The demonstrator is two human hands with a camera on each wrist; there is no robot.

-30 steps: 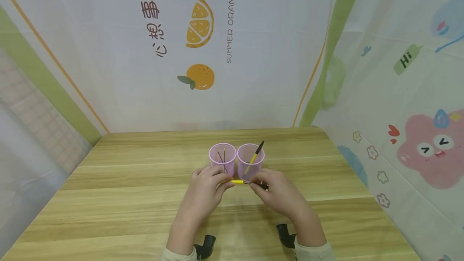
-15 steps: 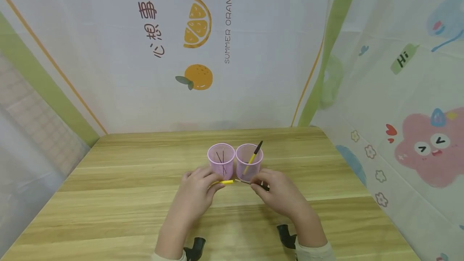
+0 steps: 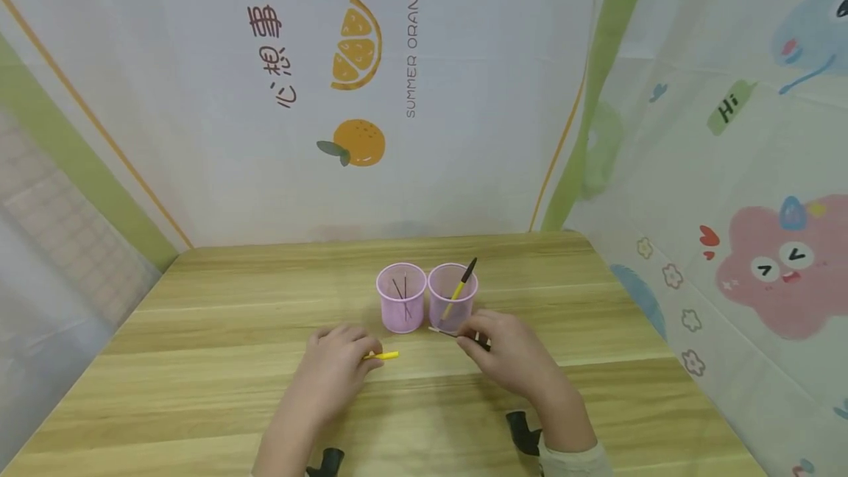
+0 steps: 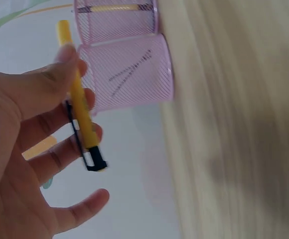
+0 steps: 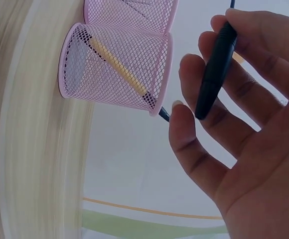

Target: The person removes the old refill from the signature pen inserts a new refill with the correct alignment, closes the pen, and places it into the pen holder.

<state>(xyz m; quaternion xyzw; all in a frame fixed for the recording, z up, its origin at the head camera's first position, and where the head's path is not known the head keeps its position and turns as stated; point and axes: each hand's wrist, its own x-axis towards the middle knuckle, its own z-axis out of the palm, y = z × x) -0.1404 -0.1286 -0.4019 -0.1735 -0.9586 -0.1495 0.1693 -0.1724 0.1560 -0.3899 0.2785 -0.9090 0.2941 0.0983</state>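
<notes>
In the head view my left hand (image 3: 336,366) pinches a yellow pen barrel (image 3: 389,355); its black clip (image 4: 76,130) shows in the left wrist view. My right hand (image 3: 509,350), to the right, holds the pen's black grip section (image 5: 217,69) between thumb and fingertips. A thin refill (image 3: 442,332) sticks out of that section towards the left. The two pen parts are apart. Just beyond the hands stand two pink mesh cups, touching or nearly so. Thin dark sticks (image 4: 132,69) are in the left cup (image 3: 389,316); a yellow-and-black pen (image 3: 458,291) leans in the right cup (image 3: 464,313).
The cups stand on a wood-grain table (image 3: 232,359). A white printed cloth (image 3: 464,131) hangs behind it, and another patterned cloth (image 3: 662,168) on the right. Black wrist mounts (image 3: 523,433) are worn at the wrists.
My left hand has drawn the yellow barrel leftward and nearer to me, off the refill, which is now bare. The right hand has barely moved.
</notes>
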